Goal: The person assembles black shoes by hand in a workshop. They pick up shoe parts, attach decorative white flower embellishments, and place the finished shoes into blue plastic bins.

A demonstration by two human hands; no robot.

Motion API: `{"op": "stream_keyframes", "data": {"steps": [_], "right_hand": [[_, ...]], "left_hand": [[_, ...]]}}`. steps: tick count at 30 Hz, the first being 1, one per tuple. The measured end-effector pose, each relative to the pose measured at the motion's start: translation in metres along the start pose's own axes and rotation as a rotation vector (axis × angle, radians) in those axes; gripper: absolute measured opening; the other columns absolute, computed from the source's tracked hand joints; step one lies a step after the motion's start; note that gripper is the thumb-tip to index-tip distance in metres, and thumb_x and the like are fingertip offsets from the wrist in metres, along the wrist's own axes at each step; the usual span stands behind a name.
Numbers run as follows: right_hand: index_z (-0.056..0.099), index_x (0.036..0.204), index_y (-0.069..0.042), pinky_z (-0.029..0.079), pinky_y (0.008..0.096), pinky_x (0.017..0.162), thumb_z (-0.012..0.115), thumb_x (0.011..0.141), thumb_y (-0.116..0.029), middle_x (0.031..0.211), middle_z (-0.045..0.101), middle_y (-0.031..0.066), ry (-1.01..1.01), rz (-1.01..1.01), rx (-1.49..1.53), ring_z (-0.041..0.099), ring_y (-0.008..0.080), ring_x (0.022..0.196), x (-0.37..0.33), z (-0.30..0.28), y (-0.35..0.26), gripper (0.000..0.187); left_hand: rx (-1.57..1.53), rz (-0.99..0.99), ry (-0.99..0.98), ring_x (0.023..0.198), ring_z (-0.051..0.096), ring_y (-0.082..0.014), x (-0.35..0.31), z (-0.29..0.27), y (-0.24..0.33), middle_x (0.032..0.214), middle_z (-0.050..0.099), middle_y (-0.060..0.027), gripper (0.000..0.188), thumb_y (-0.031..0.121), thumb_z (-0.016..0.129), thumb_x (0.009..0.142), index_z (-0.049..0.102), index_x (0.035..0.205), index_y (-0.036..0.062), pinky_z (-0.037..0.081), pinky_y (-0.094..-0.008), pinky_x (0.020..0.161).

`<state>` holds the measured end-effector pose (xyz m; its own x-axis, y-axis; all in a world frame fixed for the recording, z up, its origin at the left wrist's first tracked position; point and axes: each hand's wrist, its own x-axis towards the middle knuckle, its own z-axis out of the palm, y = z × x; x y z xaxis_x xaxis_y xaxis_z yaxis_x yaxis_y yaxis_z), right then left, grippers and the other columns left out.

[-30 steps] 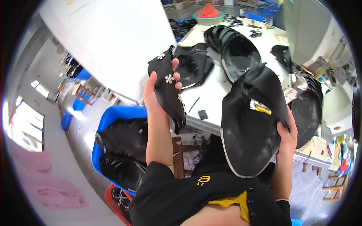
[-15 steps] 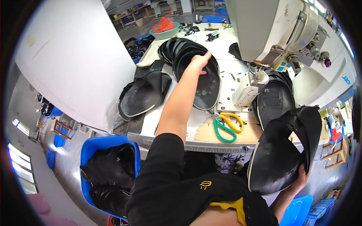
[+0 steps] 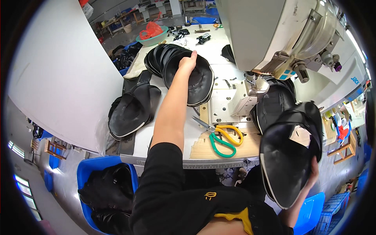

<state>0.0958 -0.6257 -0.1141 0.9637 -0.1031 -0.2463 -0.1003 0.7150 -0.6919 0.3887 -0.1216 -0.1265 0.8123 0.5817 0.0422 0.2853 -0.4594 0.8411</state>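
- Holding a black shoe upper [image 3: 280,164], the right hand [image 3: 311,175] gripped its side;
- the left hand [image 3: 188,63] was at stacked black uppers [image 3: 200,87]; whether its fingers gripped, I couldn't tell.

This is a shoe workshop, as the sewing machine [image 3: 250,39], stacked black shoe pieces [image 3: 171,66] and scissors [image 3: 212,129] show.

Metal scissors [image 3: 212,128] with yellow and green handles lie on the white bench [image 3: 189,136]. Farther back, a round pale-green plastic basin [image 3: 158,38] holds a crumpled red plastic bag [image 3: 150,29].
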Motion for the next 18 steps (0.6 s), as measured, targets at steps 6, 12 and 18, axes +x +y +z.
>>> {"op": "stream_keyframes", "data": {"steps": [6,12,18], "right_hand": [[0.050,0.119,0.003,0.051,0.0370,0.083,0.051,0.090,-0.018,0.110,0.060,0.0157,-0.075,0.113,-0.107,0.062,0.0267,0.094,0.083,0.022,0.035,0.036],[0.051,0.120,0.004,0.043,0.0276,0.088,0.055,0.089,-0.017,0.109,0.060,0.0095,-0.118,-0.251,-0.666,0.056,0.0176,0.098,0.152,0.022,0.025,0.037],[0.050,0.120,0.005,0.040,0.0313,0.090,0.054,0.089,-0.019,0.115,0.058,0.0140,-0.078,-0.529,-0.988,0.055,0.0208,0.102,0.174,0.016,-0.004,0.039]], "left_hand": [[0.188,0.189,0.040,0.099,0.058,-0.0398,-0.008,-0.018,-0.005,0.097,0.061,-0.0307,0.083,0.067,0.042,0.081,0.064,0.090,-0.0128,0.043,-0.0388,0.089],[-0.094,0.277,-0.025,0.085,0.063,-0.0305,-0.063,-0.058,0.010,0.089,0.065,-0.0223,0.057,0.049,0.054,0.085,0.065,0.090,-0.0065,0.048,-0.0340,0.080],[-0.313,0.528,0.184,0.082,0.062,-0.0249,-0.161,-0.073,-0.031,0.092,0.064,-0.0145,0.031,0.020,0.066,0.081,0.061,0.102,-0.0026,0.048,-0.0323,0.076]]}}
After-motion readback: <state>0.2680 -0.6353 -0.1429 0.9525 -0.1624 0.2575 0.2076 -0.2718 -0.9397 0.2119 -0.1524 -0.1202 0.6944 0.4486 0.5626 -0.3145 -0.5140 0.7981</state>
